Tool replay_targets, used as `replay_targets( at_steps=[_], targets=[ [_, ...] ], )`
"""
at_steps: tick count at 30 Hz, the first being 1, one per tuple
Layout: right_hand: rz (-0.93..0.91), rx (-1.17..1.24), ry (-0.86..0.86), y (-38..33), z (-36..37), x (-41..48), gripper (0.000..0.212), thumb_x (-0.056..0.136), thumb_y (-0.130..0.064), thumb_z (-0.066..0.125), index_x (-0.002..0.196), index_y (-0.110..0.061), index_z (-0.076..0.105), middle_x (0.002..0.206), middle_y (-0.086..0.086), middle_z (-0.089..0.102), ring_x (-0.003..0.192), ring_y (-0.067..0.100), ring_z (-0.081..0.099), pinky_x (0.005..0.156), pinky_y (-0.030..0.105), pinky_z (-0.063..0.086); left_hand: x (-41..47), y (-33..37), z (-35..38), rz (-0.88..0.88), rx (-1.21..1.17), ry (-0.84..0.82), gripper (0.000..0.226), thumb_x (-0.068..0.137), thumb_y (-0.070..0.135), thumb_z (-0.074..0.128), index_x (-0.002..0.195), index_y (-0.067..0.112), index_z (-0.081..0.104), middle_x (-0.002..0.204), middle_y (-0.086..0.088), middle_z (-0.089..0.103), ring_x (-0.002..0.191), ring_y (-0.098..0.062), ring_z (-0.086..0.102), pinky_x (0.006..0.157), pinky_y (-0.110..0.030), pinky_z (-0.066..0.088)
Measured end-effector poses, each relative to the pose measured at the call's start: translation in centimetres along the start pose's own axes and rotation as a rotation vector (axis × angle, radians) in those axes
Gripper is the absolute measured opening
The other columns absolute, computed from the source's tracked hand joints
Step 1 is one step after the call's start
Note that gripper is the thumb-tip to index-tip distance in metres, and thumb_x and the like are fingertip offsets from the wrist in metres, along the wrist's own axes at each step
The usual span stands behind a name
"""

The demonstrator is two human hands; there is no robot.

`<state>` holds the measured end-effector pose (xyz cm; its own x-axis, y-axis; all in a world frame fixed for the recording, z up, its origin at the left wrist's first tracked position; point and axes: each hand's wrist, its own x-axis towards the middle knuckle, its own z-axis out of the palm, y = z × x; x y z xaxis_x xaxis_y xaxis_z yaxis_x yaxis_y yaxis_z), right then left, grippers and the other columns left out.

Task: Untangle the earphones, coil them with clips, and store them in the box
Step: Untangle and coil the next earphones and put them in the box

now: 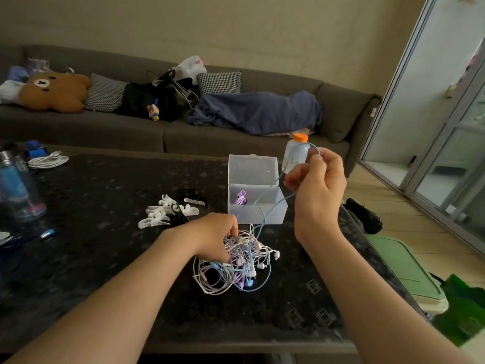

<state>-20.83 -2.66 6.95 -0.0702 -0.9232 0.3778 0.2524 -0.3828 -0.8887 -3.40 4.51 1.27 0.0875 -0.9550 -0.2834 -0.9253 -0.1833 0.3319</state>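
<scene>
A tangled heap of white, pink, purple and blue earphones [241, 266] lies on the dark table [105, 258]. My left hand [216, 235] rests on the heap's left side, fingers curled into the cables. My right hand [319, 182] is raised to the right of the box and pinches a light blue cable [262, 216] that runs down into the heap. A clear plastic box [256, 206] stands open behind the heap, lid up, with a purple coiled earphone [240, 198] inside. White and black clips [170, 210] lie in a pile to the box's left.
A clear bottle with an orange cap [296, 153] stands behind the box, close to my right hand. A blue tumbler [18, 185] and a white coiled cable [47, 161] sit at the table's left. The table's right edge runs beside green bins [404, 269]. A sofa lies behind.
</scene>
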Motion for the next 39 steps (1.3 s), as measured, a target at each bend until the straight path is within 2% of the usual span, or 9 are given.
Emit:
replay_targets(
  at_steps=[4,7,11,14,23,26,31,35,39],
  targets=[
    [0.032,-0.013,-0.046,0.0,-0.3,-0.1,0.029,0.114,-0.008,0.036,0.132,-0.023,0.053,0.098,0.013,0.075,0.080,0.027,0.076,0.067,0.033,0.063,-0.3,0.4,-0.1,-0.011,0.021,0.028,0.069,0.085,-0.007,0.061,0.129,0.044,0.049,0.142,0.010,0.036,0.124,-0.019,0.043,0.099,-0.039,0.048],
    [0.048,-0.020,-0.069,-0.1,-0.5,0.1,0.029,0.114,-0.009,0.034,0.130,-0.019,0.056,0.114,0.008,0.071,0.081,0.028,0.079,0.063,0.038,0.064,-0.7,1.6,-0.7,0.042,-0.026,0.060,0.069,0.086,-0.006,0.061,0.127,0.049,0.052,0.141,0.008,0.030,0.128,-0.018,0.033,0.102,-0.040,0.043],
    [0.009,-0.121,-0.119,0.2,-0.3,-0.1,0.032,0.113,-0.005,0.034,0.127,-0.018,0.059,0.122,0.001,0.066,0.088,0.020,0.079,0.072,0.036,0.067,-0.5,2.6,-0.3,0.058,-0.158,0.117,0.015,0.088,0.049,0.073,0.102,0.048,0.068,0.138,0.009,0.040,0.140,-0.022,0.038,0.114,-0.053,0.041],
    [0.013,-0.191,-0.151,1.0,-0.3,0.1,0.034,0.112,-0.004,0.034,0.133,-0.016,0.058,0.128,-0.002,0.062,0.096,0.016,0.078,0.081,0.037,0.066,0.4,3.3,0.7,0.009,-0.047,0.222,0.043,0.081,0.081,0.064,0.087,0.039,0.072,0.129,0.006,0.049,0.130,-0.022,0.046,0.112,-0.057,0.039],
    [-0.004,-0.309,-0.097,1.9,-0.8,0.8,0.034,0.110,-0.005,0.042,0.137,-0.024,0.052,0.139,-0.005,0.057,0.123,0.012,0.065,0.104,0.041,0.059,1.4,4.8,1.4,0.078,-0.151,0.480,0.028,0.103,0.036,0.060,0.080,0.024,0.070,0.080,0.008,0.069,0.078,-0.011,0.063,0.087,-0.038,0.052],
    [-0.011,-0.618,-0.132,2.5,-1.6,1.0,0.033,0.110,-0.012,0.047,0.141,-0.020,0.052,0.134,0.002,0.062,0.114,0.017,0.063,0.086,0.026,0.057,1.1,4.4,0.3,0.053,-0.433,0.381,0.018,0.105,0.023,0.060,0.097,0.019,0.076,0.082,0.003,0.075,0.074,-0.010,0.069,0.069,-0.029,0.051],
    [-0.077,-1.221,-0.256,3.5,-2.2,1.2,0.035,0.105,-0.048,0.057,0.124,-0.020,0.068,0.103,0.001,0.073,0.082,0.016,0.065,0.056,0.026,0.042,0.1,3.8,-1.6,0.007,-0.642,0.417,0.025,0.103,0.027,0.061,0.091,0.015,0.080,0.063,0.002,0.063,0.068,-0.018,0.061,0.072,-0.033,0.048],
    [-0.402,-0.788,-0.351,2.4,-1.1,0.3,0.021,0.099,-0.020,0.069,0.120,-0.022,0.071,0.088,-0.009,0.070,0.079,0.006,0.066,0.073,0.022,0.054,-0.1,2.6,-2.1,0.036,-0.690,0.440,0.037,0.109,0.031,0.050,0.083,0.017,0.073,0.053,0.005,0.050,0.057,-0.020,0.048,0.066,-0.038,0.041],
    [-0.326,-0.567,-0.658,2.1,0.5,-1.4,0.052,0.097,-0.004,0.065,0.140,-0.032,0.056,0.116,-0.012,0.071,0.109,0.002,0.067,0.094,0.022,0.058,-0.3,2.1,-2.5,0.118,-0.749,0.391,0.034,0.108,0.020,0.053,0.090,0.002,0.074,0.059,0.000,0.052,0.058,-0.017,0.049,0.069,-0.041,0.042]
  ],
)
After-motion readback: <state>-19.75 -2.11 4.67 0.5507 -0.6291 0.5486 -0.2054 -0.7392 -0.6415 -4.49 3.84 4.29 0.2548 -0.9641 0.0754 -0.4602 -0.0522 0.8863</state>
